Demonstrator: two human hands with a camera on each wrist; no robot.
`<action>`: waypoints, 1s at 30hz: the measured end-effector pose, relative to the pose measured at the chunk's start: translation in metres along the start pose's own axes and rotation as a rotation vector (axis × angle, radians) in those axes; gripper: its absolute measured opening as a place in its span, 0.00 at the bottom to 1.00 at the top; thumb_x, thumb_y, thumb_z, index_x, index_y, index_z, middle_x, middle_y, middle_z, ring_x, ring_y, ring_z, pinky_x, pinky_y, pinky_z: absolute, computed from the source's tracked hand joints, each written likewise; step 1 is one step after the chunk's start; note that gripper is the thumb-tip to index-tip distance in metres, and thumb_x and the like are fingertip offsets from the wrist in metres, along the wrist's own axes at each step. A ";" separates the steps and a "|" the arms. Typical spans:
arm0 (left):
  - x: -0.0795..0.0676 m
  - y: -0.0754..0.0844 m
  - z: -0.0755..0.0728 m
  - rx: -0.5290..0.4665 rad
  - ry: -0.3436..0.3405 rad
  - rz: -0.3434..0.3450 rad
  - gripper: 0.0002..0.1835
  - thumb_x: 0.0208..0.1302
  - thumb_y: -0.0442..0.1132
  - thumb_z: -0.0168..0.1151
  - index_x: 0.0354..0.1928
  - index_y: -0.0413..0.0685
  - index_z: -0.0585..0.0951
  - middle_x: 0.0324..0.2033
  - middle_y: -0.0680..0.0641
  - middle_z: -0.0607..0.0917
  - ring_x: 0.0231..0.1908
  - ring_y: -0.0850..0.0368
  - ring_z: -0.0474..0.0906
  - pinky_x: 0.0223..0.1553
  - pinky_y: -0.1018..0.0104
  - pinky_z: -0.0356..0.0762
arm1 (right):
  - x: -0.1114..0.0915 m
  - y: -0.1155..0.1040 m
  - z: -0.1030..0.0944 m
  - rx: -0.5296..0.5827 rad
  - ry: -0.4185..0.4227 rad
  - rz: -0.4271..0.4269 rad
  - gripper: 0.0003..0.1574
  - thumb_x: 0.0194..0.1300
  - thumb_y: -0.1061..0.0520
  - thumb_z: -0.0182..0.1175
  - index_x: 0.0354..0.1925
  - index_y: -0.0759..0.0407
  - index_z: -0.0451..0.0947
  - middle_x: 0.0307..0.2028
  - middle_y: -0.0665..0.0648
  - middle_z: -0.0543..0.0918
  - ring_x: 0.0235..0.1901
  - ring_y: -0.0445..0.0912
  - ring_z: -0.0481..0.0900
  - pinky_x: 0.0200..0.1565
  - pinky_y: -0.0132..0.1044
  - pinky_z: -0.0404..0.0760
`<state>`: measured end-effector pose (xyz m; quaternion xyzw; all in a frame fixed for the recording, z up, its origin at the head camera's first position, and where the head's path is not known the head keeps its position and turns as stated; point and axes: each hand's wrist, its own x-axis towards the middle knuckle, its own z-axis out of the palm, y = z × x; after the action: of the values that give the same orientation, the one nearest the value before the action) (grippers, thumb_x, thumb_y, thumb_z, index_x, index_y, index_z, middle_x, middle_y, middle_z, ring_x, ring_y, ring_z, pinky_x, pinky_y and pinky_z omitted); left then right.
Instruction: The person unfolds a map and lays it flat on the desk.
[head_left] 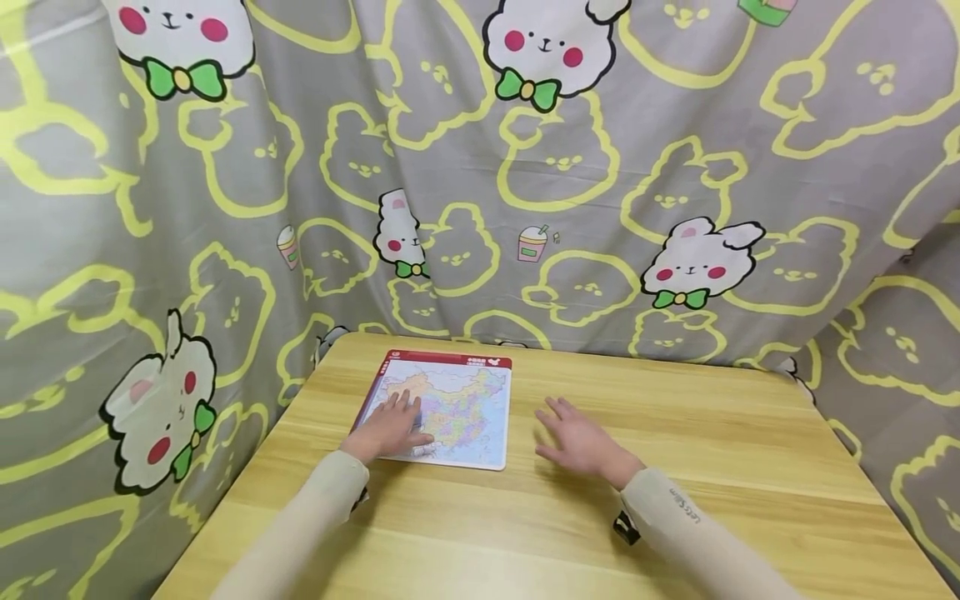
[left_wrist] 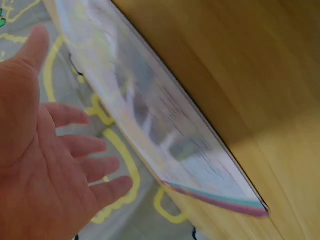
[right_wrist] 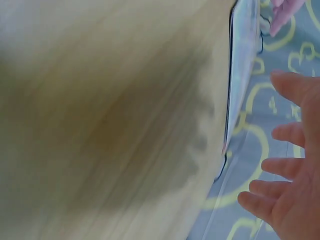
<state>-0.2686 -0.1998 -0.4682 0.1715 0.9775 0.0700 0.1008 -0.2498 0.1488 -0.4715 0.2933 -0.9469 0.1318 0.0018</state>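
A flat map board (head_left: 457, 408) with a red top border lies on the left part of the table. Over its left side is my left hand (head_left: 390, 425), fingers spread and nothing in its grasp. The left wrist view shows that hand (left_wrist: 65, 150) with its palm facing the camera and the glossy board (left_wrist: 165, 120) beyond the fingers, which reflect in it. To the right of the board, my right hand (head_left: 581, 442) hovers above the wood with fingers extended and apart. In the right wrist view the right hand (right_wrist: 290, 165) holds nothing, and the board's edge (right_wrist: 237, 75) shows beside it.
The wooden table (head_left: 712, 442) stretches right and toward the front. A grey curtain (head_left: 465, 167) with yellow outlines and white rabbits hangs behind the table and along both sides. A dark wrist strap (head_left: 626, 527) shows under the right sleeve.
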 end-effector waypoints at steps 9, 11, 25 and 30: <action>-0.015 -0.028 0.006 -0.002 -0.022 0.063 0.44 0.62 0.61 0.57 0.68 0.33 0.62 0.67 0.27 0.55 0.67 0.29 0.48 0.63 0.38 0.49 | 0.019 -0.033 0.020 -0.004 -0.070 -0.097 0.40 0.66 0.42 0.57 0.67 0.62 0.63 0.68 0.70 0.58 0.67 0.65 0.55 0.62 0.54 0.62; -0.020 -0.033 0.007 -0.004 -0.030 0.064 0.43 0.62 0.60 0.57 0.67 0.33 0.62 0.67 0.26 0.55 0.67 0.28 0.47 0.64 0.38 0.48 | 0.024 -0.040 0.023 -0.019 -0.082 -0.128 0.41 0.66 0.41 0.57 0.67 0.62 0.63 0.68 0.69 0.58 0.67 0.64 0.55 0.62 0.54 0.62; -0.024 -0.056 0.016 -0.018 -0.061 0.058 0.41 0.63 0.61 0.56 0.70 0.41 0.62 0.68 0.28 0.54 0.67 0.28 0.45 0.63 0.37 0.50 | 0.050 -0.059 0.041 -0.107 -0.181 -0.219 0.40 0.67 0.39 0.55 0.68 0.59 0.62 0.68 0.67 0.60 0.66 0.65 0.56 0.64 0.50 0.58; -0.024 -0.058 0.017 -0.042 -0.072 0.060 0.40 0.63 0.59 0.57 0.70 0.43 0.62 0.68 0.28 0.54 0.67 0.27 0.45 0.63 0.37 0.50 | 0.055 -0.060 0.043 -0.106 -0.193 -0.225 0.40 0.65 0.39 0.56 0.68 0.56 0.63 0.68 0.66 0.60 0.65 0.67 0.57 0.64 0.51 0.58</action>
<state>-0.2610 -0.2602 -0.4905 0.2008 0.9661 0.0872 0.1372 -0.2589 0.0602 -0.4937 0.4083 -0.9094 0.0520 -0.0591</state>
